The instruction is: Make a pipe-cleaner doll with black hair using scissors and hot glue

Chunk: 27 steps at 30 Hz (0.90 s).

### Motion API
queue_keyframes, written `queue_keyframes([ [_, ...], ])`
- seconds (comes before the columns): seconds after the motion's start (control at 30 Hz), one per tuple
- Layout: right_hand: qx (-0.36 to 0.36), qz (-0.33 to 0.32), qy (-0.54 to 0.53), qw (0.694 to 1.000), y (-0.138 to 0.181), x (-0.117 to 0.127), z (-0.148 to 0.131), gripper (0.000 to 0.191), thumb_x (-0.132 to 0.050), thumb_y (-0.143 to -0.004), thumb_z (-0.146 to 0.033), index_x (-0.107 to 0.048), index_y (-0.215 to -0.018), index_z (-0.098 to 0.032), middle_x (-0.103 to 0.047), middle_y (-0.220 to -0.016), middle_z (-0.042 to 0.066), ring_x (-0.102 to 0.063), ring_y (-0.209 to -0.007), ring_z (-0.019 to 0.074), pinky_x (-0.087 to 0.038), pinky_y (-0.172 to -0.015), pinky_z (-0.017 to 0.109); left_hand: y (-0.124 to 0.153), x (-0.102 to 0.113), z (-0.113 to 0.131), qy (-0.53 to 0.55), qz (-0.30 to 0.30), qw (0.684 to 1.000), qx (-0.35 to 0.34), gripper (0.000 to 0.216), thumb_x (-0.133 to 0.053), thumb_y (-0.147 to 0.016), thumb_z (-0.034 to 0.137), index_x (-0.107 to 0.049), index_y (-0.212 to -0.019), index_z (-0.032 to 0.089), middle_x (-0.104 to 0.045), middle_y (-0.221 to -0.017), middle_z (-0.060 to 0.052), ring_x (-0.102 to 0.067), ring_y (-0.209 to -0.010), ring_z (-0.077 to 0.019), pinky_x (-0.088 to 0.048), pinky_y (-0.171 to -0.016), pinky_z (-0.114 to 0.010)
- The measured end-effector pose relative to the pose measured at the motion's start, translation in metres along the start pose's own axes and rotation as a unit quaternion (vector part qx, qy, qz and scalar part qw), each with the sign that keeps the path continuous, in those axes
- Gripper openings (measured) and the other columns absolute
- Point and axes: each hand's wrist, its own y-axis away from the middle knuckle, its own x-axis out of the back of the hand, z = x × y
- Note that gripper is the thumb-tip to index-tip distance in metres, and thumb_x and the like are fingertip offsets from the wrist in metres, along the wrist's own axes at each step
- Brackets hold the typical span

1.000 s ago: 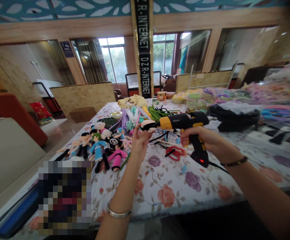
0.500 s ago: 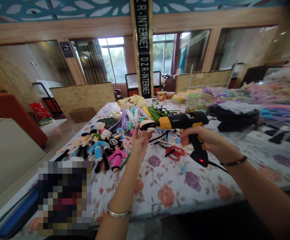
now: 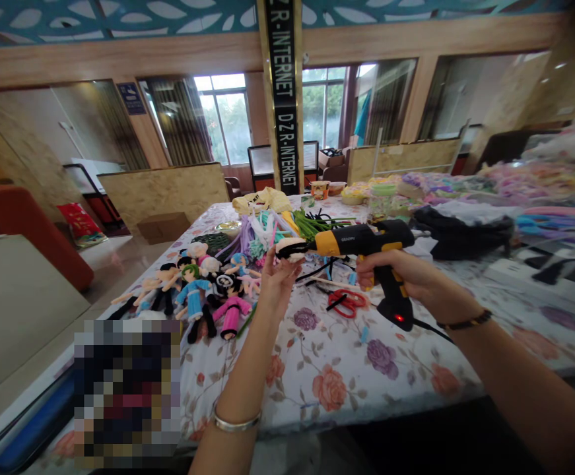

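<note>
My right hand (image 3: 396,274) is wrapped round the grip of a black and yellow glue gun (image 3: 351,241), whose red light glows at the base. Its nozzle points left, against or very near a small cream and black fuzzy doll head (image 3: 290,249). My left hand (image 3: 277,280) pinches that doll head between its fingertips. Several finished-looking fuzzy dolls lie left of my left hand, among them one in a blue robe (image 3: 194,297) and one in a pink robe (image 3: 230,313). Red-handled scissors (image 3: 350,303) rest on the cloth below the glue gun.
A flowered tablecloth (image 3: 329,389) covers the table. Bundles of coloured fuzzy stems (image 3: 265,231) lie behind my hands. To the right are a black bag (image 3: 460,231) and a white power strip (image 3: 529,274). A cord trails from the glue gun. A blue-screened device (image 3: 24,422) lies front left.
Both hands stay almost in place, with the glue gun still at the doll head. The head in my left hand has shifted very slightly left.
</note>
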Motion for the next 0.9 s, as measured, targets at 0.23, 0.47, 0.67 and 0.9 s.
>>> queue_keyframes([
  [0.23,0.009,0.003,0.02,1.0,0.0016,-0.001,-0.0012,0.014,-0.064,-0.056,-0.022,-0.059,-0.045,-0.014,-0.055,-0.051,0.001,-0.05,-0.051,0.0086,-0.042,-0.054,0.021,0.0003,0.0002,0.0004,-0.001,-0.003,1.0,0.001,0.053,-0.074,-0.046,0.005,-0.053,-0.09,0.026,-0.068,-0.074,0.005,-0.067,-0.072,-0.0157,-0.042,-0.075,-0.029],
  [0.47,0.021,0.017,0.025,0.999,0.0021,-0.0016,-0.0006,0.014,-0.064,-0.056,-0.022,-0.059,-0.045,-0.015,-0.055,-0.051,0.001,-0.05,-0.051,0.0092,-0.043,-0.055,0.021,-0.0013,0.0014,-0.0007,-0.003,0.009,1.0,-0.005,0.055,-0.074,-0.047,0.004,-0.053,-0.092,0.028,-0.067,-0.074,0.006,-0.067,-0.074,-0.0166,-0.041,-0.077,-0.031],
  [0.67,0.038,0.034,0.047,0.998,0.0067,-0.0066,-0.0033,0.016,-0.063,-0.057,-0.022,-0.058,-0.044,-0.016,-0.055,-0.051,0.001,-0.05,-0.051,0.01,-0.042,-0.054,0.022,-0.0008,0.0023,-0.001,-0.001,0.002,1.0,-0.008,0.055,-0.075,-0.047,0.004,-0.053,-0.091,0.027,-0.067,-0.075,0.006,-0.067,-0.075,-0.0166,-0.041,-0.077,-0.03],
  [0.9,0.091,0.067,0.095,0.989,0.0085,-0.0093,-0.0008,0.016,-0.067,-0.061,-0.026,-0.061,-0.049,-0.017,-0.059,-0.054,0.002,-0.054,-0.057,0.0131,-0.044,-0.061,0.025,-0.0014,0.0033,-0.0004,-0.01,0.008,1.0,-0.004,0.05,-0.073,-0.055,0.007,-0.054,-0.096,0.029,-0.067,-0.08,0.004,-0.066,-0.078,-0.0163,-0.041,-0.079,-0.031],
])
